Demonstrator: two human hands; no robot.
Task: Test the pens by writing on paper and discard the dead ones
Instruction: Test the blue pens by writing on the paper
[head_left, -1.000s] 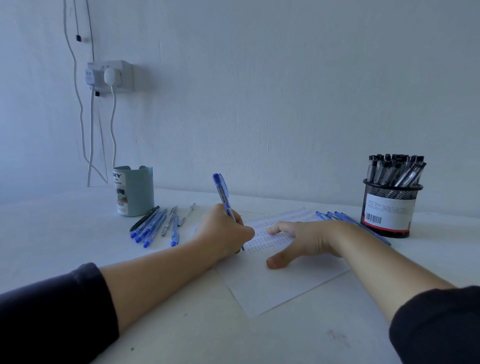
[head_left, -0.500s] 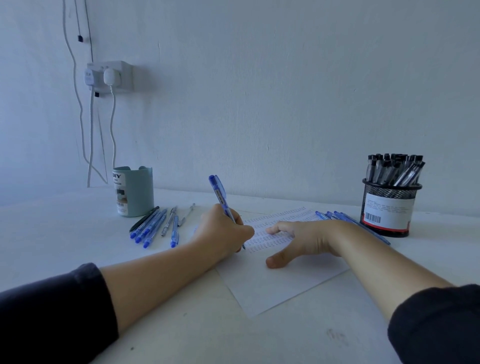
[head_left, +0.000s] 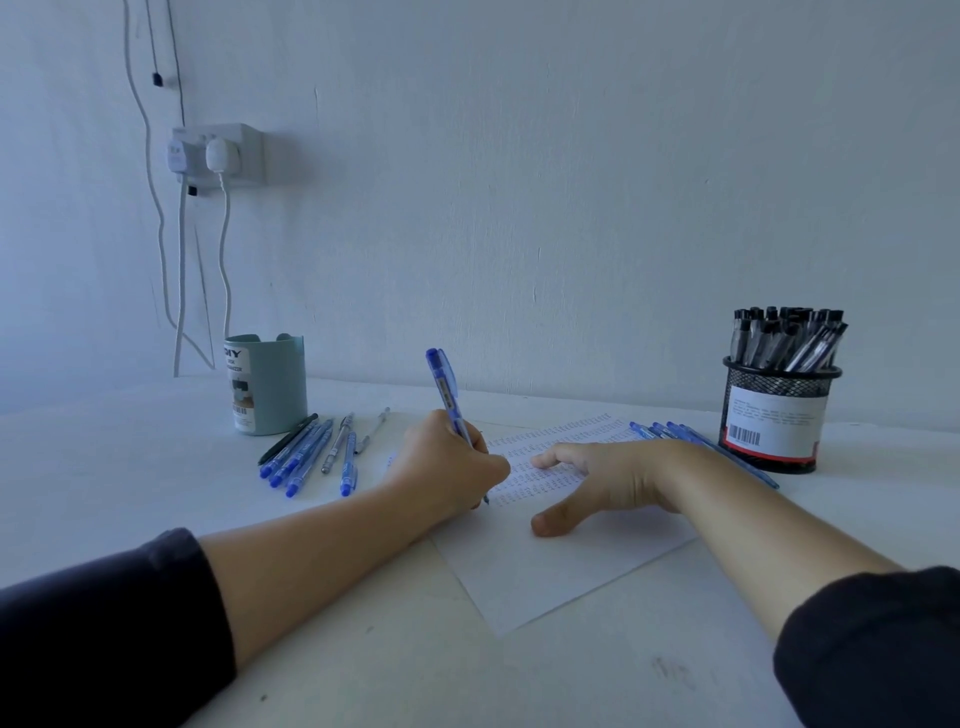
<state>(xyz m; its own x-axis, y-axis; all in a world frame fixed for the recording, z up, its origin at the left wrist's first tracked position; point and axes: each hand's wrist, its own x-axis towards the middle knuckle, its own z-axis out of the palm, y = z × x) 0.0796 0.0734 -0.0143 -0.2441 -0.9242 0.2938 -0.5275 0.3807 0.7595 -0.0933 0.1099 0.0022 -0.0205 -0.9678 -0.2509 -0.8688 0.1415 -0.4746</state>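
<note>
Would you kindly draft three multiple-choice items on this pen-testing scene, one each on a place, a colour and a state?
1. Where does the black mesh cup of pens stand?
A. far right of the table
B. beside the wall socket
C. on the paper

2. What colour is the pen being written with?
A. red
B. blue
C. green

3. What is the right hand doing?
A. lifting a pen
B. gripping the mesh cup
C. resting flat on the paper

Answers:
1 A: the black mesh cup stands at the table's far right, beyond the paper.
2 B: the pen gripped by the left hand has a blue barrel and its tip is on the paper.
3 C: the right hand lies on the sheet with fingers spread, holding nothing.
</note>
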